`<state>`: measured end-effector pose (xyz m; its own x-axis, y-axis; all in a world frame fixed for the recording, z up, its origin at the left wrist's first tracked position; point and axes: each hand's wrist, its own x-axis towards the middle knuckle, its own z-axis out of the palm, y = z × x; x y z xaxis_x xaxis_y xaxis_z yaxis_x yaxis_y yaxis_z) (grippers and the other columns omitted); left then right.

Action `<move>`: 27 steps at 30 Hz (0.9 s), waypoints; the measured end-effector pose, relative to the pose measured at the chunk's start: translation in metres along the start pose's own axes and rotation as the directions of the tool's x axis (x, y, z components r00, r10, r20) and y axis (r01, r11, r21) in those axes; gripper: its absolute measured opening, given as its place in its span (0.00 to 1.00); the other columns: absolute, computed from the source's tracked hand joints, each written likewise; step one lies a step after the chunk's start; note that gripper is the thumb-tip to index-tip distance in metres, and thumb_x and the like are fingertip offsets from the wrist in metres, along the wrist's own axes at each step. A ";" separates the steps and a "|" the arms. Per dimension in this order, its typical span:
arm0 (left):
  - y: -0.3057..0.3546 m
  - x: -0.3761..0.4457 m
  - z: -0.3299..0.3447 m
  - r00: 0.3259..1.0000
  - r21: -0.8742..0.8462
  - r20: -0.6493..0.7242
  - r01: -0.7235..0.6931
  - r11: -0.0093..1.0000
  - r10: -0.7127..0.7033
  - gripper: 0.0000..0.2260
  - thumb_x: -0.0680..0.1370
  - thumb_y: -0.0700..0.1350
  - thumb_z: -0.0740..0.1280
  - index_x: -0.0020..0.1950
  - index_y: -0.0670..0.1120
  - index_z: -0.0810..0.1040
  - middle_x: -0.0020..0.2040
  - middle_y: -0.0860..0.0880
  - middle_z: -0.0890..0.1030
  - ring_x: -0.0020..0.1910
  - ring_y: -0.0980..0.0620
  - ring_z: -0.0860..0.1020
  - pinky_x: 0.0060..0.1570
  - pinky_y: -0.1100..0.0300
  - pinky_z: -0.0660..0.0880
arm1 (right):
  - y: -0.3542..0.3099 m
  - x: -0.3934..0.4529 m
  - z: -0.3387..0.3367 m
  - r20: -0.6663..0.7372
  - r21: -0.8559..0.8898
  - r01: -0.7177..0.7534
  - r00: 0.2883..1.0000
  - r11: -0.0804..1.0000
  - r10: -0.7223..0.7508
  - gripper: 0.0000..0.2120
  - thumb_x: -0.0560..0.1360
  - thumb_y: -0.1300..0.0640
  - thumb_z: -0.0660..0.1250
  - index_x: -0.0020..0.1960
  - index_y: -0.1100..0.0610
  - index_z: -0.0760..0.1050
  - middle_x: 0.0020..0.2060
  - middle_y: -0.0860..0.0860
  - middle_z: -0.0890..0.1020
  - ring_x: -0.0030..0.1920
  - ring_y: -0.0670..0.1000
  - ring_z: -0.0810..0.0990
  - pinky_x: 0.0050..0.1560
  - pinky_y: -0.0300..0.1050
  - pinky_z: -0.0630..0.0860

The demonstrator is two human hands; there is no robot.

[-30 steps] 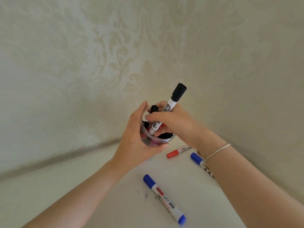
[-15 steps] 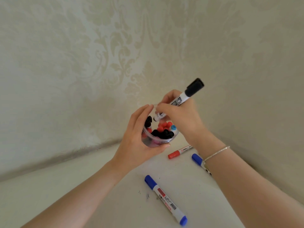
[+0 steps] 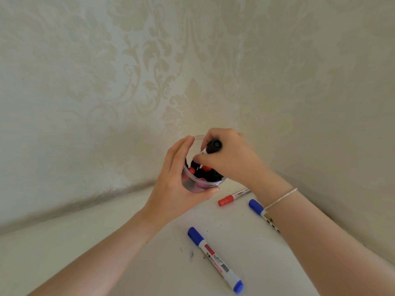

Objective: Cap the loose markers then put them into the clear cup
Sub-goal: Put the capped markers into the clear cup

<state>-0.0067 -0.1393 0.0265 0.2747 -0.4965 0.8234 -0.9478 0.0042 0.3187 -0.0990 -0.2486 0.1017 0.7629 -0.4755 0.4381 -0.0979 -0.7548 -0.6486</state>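
Left hand (image 3: 173,189) grips the cup (image 3: 201,182) at frame centre; right hand (image 3: 230,159) pinches the black marker (image 3: 213,145); advise lowering it upright among the packed caps.

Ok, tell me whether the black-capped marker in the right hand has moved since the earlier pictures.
Yes. The black-capped marker has swung from sticking up to the right to pointing at the camera, and sunk toward the clear cup, judged against the red marker lying still on the table.

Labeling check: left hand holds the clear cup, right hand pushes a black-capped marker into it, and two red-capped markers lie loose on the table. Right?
Not quite. The head view shows one red-capped marker and two blue-capped ones on the table. The left hand, clear cup, right hand and black-capped marker are as stated.
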 end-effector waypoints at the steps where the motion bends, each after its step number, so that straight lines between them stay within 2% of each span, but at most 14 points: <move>1: 0.000 0.000 0.000 1.000 0.001 0.003 0.000 1.000 0.000 0.45 0.62 0.47 0.81 0.73 0.38 0.62 0.69 0.49 0.65 0.70 0.55 0.65 0.66 0.70 0.62 | 0.000 0.001 -0.001 0.038 0.025 -0.017 0.999 1.000 0.016 0.11 0.66 0.52 0.74 0.43 0.56 0.78 0.38 0.50 0.81 0.37 0.49 0.79 0.37 0.41 0.76; 4: -0.001 0.001 0.000 1.000 -0.006 -0.005 0.012 1.000 -0.012 0.45 0.63 0.47 0.81 0.73 0.37 0.62 0.69 0.49 0.65 0.70 0.57 0.64 0.67 0.70 0.61 | -0.001 0.002 -0.003 0.052 0.186 -0.053 0.998 0.981 0.044 0.09 0.67 0.51 0.74 0.41 0.55 0.79 0.38 0.49 0.83 0.36 0.46 0.81 0.40 0.39 0.79; 6: 0.000 0.000 0.000 1.000 -0.011 -0.007 0.009 1.000 -0.009 0.44 0.63 0.47 0.80 0.72 0.37 0.62 0.69 0.49 0.65 0.70 0.59 0.64 0.66 0.71 0.61 | 0.001 0.002 -0.001 0.034 0.055 -0.011 0.999 0.998 0.009 0.06 0.68 0.54 0.72 0.43 0.54 0.79 0.40 0.48 0.82 0.39 0.44 0.79 0.37 0.33 0.74; 9: 0.000 0.000 0.000 1.000 -0.017 -0.002 -0.005 1.000 0.005 0.44 0.63 0.48 0.79 0.72 0.37 0.62 0.69 0.48 0.65 0.71 0.60 0.63 0.66 0.70 0.62 | 0.004 0.001 0.003 0.119 -0.130 0.024 0.993 0.991 -0.008 0.09 0.70 0.56 0.69 0.50 0.53 0.77 0.47 0.49 0.82 0.48 0.49 0.80 0.45 0.41 0.77; 12: 0.001 0.000 0.000 1.000 -0.023 0.002 0.000 1.000 0.000 0.44 0.63 0.48 0.79 0.73 0.38 0.62 0.69 0.48 0.65 0.71 0.60 0.63 0.67 0.70 0.61 | 0.002 -0.002 0.004 0.167 -0.130 0.052 0.986 0.990 -0.029 0.12 0.72 0.55 0.66 0.55 0.53 0.76 0.50 0.49 0.80 0.50 0.50 0.79 0.50 0.43 0.77; 14: 0.000 0.000 0.000 1.000 -0.028 -0.004 0.002 1.000 -0.002 0.44 0.63 0.47 0.80 0.73 0.38 0.62 0.69 0.49 0.65 0.71 0.59 0.64 0.67 0.69 0.62 | 0.003 -0.002 0.004 0.136 -0.106 0.095 0.987 0.990 -0.080 0.10 0.72 0.59 0.64 0.53 0.55 0.75 0.48 0.49 0.80 0.48 0.50 0.79 0.48 0.43 0.76; 16: -0.001 0.000 0.000 1.000 -0.025 -0.006 -0.001 1.000 0.001 0.45 0.62 0.46 0.81 0.72 0.39 0.62 0.69 0.48 0.65 0.71 0.57 0.64 0.67 0.69 0.62 | 0.006 -0.001 0.005 0.121 -0.135 0.126 0.987 0.983 -0.110 0.08 0.72 0.64 0.62 0.48 0.55 0.75 0.44 0.51 0.81 0.46 0.53 0.80 0.47 0.48 0.78; 18: -0.002 -0.001 -0.001 1.000 -0.027 -0.003 0.000 1.000 0.000 0.45 0.62 0.45 0.81 0.73 0.40 0.62 0.69 0.48 0.65 0.71 0.57 0.64 0.67 0.69 0.62 | 0.010 0.000 0.008 0.088 -0.130 0.126 0.989 0.984 -0.115 0.07 0.71 0.64 0.64 0.45 0.54 0.77 0.40 0.49 0.82 0.44 0.52 0.80 0.47 0.49 0.79; 21: -0.002 -0.001 -0.002 1.000 -0.034 -0.009 0.007 0.999 -0.007 0.45 0.62 0.45 0.81 0.72 0.39 0.62 0.69 0.47 0.66 0.71 0.56 0.65 0.67 0.69 0.62 | 0.011 -0.001 0.010 -0.009 0.012 0.168 0.986 0.986 -0.167 0.06 0.71 0.60 0.68 0.46 0.53 0.79 0.37 0.43 0.81 0.41 0.44 0.80 0.46 0.41 0.77; 23: 0.000 0.000 -0.002 1.000 -0.038 -0.010 0.001 0.999 -0.002 0.44 0.62 0.45 0.81 0.72 0.38 0.63 0.69 0.46 0.67 0.70 0.54 0.66 0.66 0.68 0.64 | 0.010 -0.005 0.011 0.042 0.062 0.235 0.971 0.970 -0.237 0.10 0.71 0.62 0.68 0.50 0.52 0.80 0.40 0.43 0.82 0.41 0.41 0.78 0.46 0.36 0.76; 25: 0.000 0.000 -0.001 1.000 -0.034 -0.013 -0.009 0.999 0.009 0.43 0.63 0.46 0.80 0.72 0.36 0.63 0.68 0.45 0.67 0.69 0.53 0.68 0.65 0.67 0.66 | 0.011 -0.007 0.015 0.156 -0.009 0.299 0.943 0.954 -0.294 0.15 0.72 0.63 0.64 0.54 0.51 0.80 0.39 0.44 0.82 0.38 0.44 0.77 0.45 0.43 0.76; 27: 0.001 -0.001 -0.002 1.000 -0.040 -0.003 -0.011 0.999 0.011 0.43 0.63 0.46 0.80 0.72 0.37 0.63 0.69 0.46 0.67 0.69 0.54 0.68 0.65 0.67 0.65 | 0.012 -0.006 0.017 0.189 -0.076 0.316 0.936 0.946 -0.298 0.16 0.72 0.63 0.61 0.54 0.50 0.79 0.40 0.43 0.81 0.40 0.47 0.78 0.45 0.49 0.76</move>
<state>-0.0077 -0.1372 0.0265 0.2645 -0.4934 0.8286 -0.9436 0.0449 0.3280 -0.0939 -0.2473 0.0809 0.8641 -0.1347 0.4850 0.0998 -0.8986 -0.4274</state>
